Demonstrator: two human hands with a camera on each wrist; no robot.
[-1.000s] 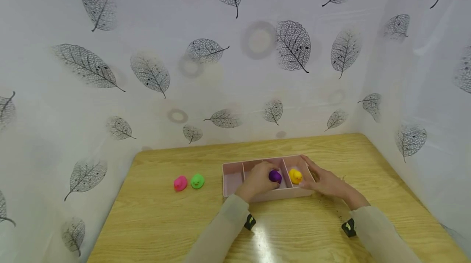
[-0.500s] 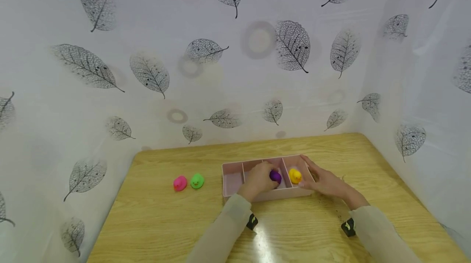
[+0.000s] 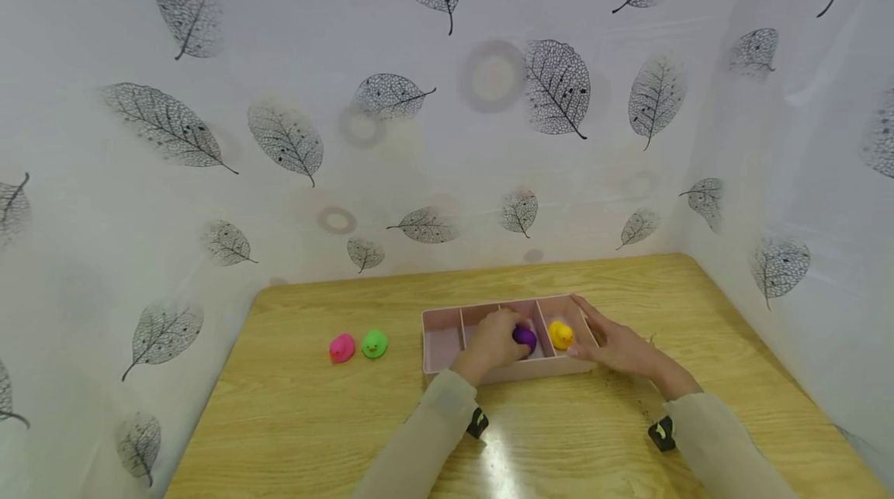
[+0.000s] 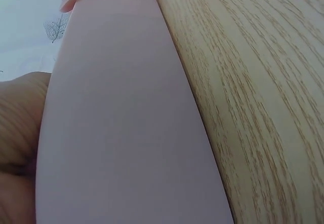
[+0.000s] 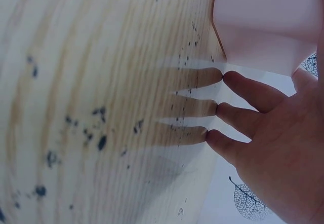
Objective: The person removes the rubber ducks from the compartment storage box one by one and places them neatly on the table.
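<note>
A pink tray with several compartments (image 3: 441, 318) lies on the table. My left hand (image 3: 492, 344) reaches into it and grips a small purple toy duck (image 3: 524, 339), whose left side is hidden by the fingers. In the left wrist view the tray's long front wall (image 4: 121, 107) covers most of that hand. At the tray's right end my right hand (image 3: 621, 345) holds the end wall, thumb by the front rim and a finger at the far corner. Its other fingertips (image 5: 215, 138) reach down to the tabletop. A yellow toy duck (image 3: 560, 334) sits in the rightmost compartment.
A pink toy duck (image 3: 342, 348) and a green toy duck (image 3: 374, 344) stand side by side on the wooden table (image 3: 314, 429), left of the tray. White leaf-patterned sheeting (image 3: 447, 173) encloses the back and sides.
The purple duck shifts very slightly toward the right and front within its compartment, with the left hand still on it. The right hand and the tray stay where they were.
</note>
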